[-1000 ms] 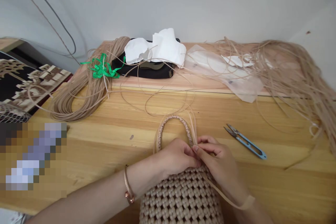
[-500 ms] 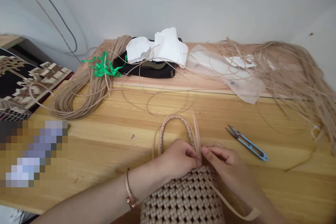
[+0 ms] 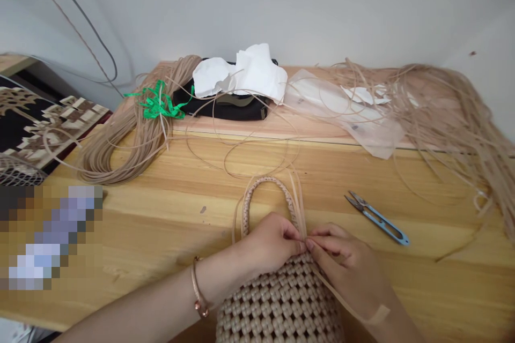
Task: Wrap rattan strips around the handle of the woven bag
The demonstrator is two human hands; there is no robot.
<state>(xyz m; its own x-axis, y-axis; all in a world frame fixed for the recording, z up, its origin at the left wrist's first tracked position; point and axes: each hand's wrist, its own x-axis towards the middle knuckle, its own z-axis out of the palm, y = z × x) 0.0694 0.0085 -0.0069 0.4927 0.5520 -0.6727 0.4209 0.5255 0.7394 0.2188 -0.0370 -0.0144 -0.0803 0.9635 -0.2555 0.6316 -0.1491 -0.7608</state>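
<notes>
Head view: a woven basket (image 3: 279, 305) stands at the near edge of a wooden table (image 3: 161, 225), its arched handle (image 3: 267, 185) pointing to the far side.
Basket: pale tan strips in a tight checker weave; only its upper part shows, and the bottom is cut off by the frame.
Left hand (image 3: 270, 241): rests on the basket rim at the right foot of the handle, fingers closed in a pinch on the flat strips (image 3: 298, 198) that rise there; a bracelet (image 3: 198, 292) sits on the wrist.
Right hand (image 3: 346, 268): meets the left at the same spot, thumb and forefinger pinched on a strip; a loose strip (image 3: 341, 300) runs from the pinch across to the wrist.
Step in hand: apparently binding or tucking the strips where the handle joins the rim.
Next move, as a judgement: it calls for steady tension and a firm hold with the left hand while the right draws the strip through.
Right of the hands: blue thread snips (image 3: 378, 218), lying apart on the table.
Far left: a coiled strip bundle (image 3: 120, 139) tied with green ribbon (image 3: 159, 102).
Far middle: a black pouch (image 3: 225, 107) under white paper (image 3: 245, 72), a clear plastic bag (image 3: 346, 112) beside it.
Far right: a loose heap of strips (image 3: 450, 112).
</notes>
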